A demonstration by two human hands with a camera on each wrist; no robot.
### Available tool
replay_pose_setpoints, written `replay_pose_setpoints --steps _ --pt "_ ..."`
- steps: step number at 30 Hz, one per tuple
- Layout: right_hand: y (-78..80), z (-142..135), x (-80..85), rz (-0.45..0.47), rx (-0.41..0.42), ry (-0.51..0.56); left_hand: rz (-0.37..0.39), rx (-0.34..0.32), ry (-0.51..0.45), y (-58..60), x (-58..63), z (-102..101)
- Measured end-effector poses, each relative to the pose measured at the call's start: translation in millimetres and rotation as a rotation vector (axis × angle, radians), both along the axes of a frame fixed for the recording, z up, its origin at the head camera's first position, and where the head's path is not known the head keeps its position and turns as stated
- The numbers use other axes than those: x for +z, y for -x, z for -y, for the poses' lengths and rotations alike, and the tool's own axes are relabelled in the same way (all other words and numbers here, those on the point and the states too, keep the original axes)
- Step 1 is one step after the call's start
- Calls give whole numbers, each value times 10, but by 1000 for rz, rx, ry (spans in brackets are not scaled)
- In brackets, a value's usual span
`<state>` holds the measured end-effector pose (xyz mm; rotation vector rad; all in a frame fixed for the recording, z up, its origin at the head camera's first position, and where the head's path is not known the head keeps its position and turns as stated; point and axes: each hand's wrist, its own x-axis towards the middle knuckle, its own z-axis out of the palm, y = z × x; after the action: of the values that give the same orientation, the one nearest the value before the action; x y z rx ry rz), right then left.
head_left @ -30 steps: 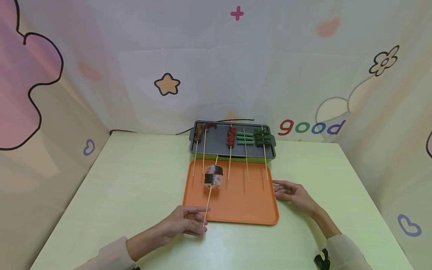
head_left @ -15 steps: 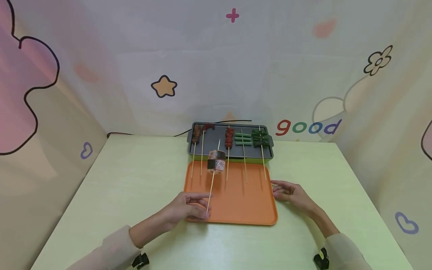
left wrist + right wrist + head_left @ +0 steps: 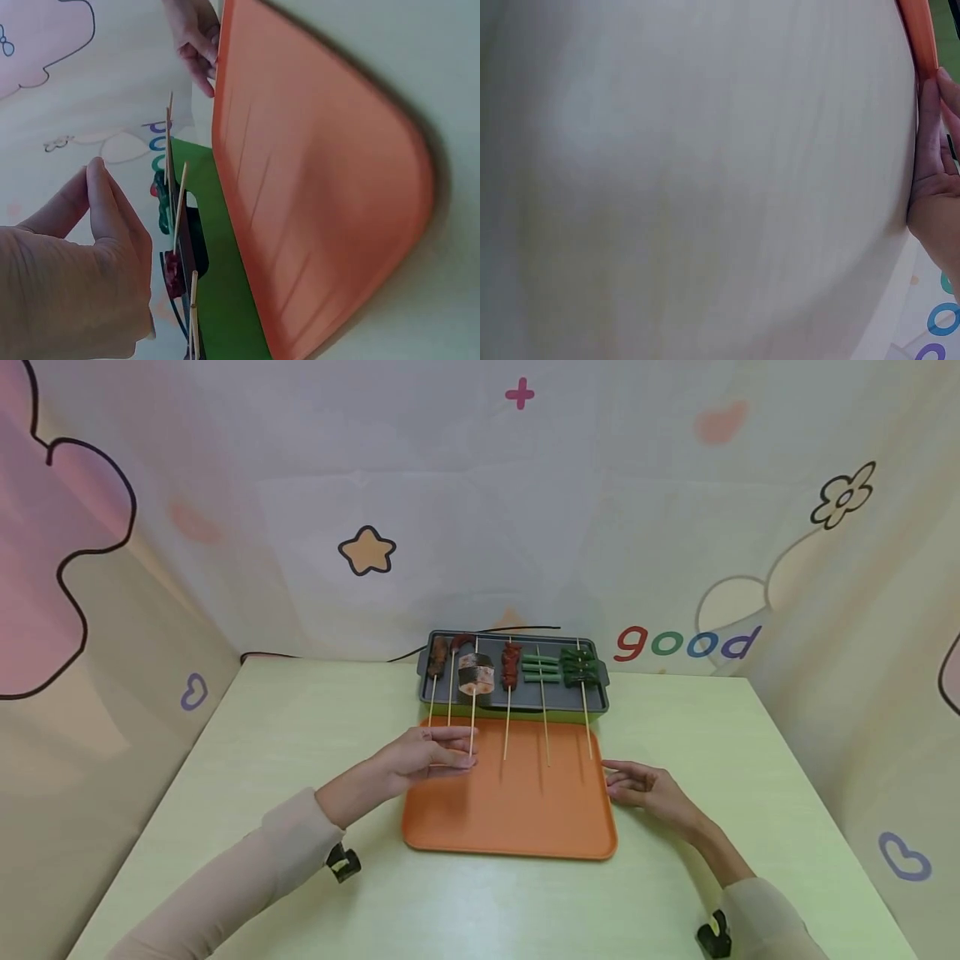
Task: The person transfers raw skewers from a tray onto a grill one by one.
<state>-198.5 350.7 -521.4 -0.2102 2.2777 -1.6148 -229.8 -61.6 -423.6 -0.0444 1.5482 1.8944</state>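
My left hand (image 3: 427,756) pinches the lower stick of a skewer (image 3: 476,673) threaded with chunky black-and-whitish pieces. Its food end overlaps the grey grill plate (image 3: 487,696), between a curled dark red skewer (image 3: 462,642) and a red meat skewer (image 3: 512,665). In the left wrist view, the left hand (image 3: 97,255) has thumb and fingers brought together, with the skewer hidden from there. My right hand (image 3: 648,789) rests its fingertips at the right rim of the orange tray (image 3: 525,835); in the right wrist view, the fingers (image 3: 930,135) touch that tray edge.
A brown meat skewer (image 3: 438,657) lies at the plate's left. Green stalks on a skewer (image 3: 540,668) and a leafy green skewer (image 3: 580,667) lie at its right. Their sticks reach over the tray. A printed curtain (image 3: 480,543) stands behind the table (image 3: 322,710).
My left hand has carried the black-and-whitish skewer forward, from above the orange tray to the grill plate. The right hand stays at the tray's right rim.
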Motion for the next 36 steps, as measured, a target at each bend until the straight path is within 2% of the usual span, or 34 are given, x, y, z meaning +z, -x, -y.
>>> replay_pose_setpoints --steps 6,11,21,24,30,36 --pt "-1 5 14 2 -5 -10 19 0 -5 237 41 -90" --pt "-5 -2 0 9 -8 0 32 -19 0 390 12 -117" --pt "-16 0 -20 12 1 29 63 -4 36 501 -23 -125" --pt "-18 2 -17 12 3 29 35 -15 50 510 -40 -120" --pt "-25 -9 2 5 2 23 -115 -40 131 478 -64 -136" --pt "-9 -15 14 9 3 18 -189 -4 182 470 -87 -165"
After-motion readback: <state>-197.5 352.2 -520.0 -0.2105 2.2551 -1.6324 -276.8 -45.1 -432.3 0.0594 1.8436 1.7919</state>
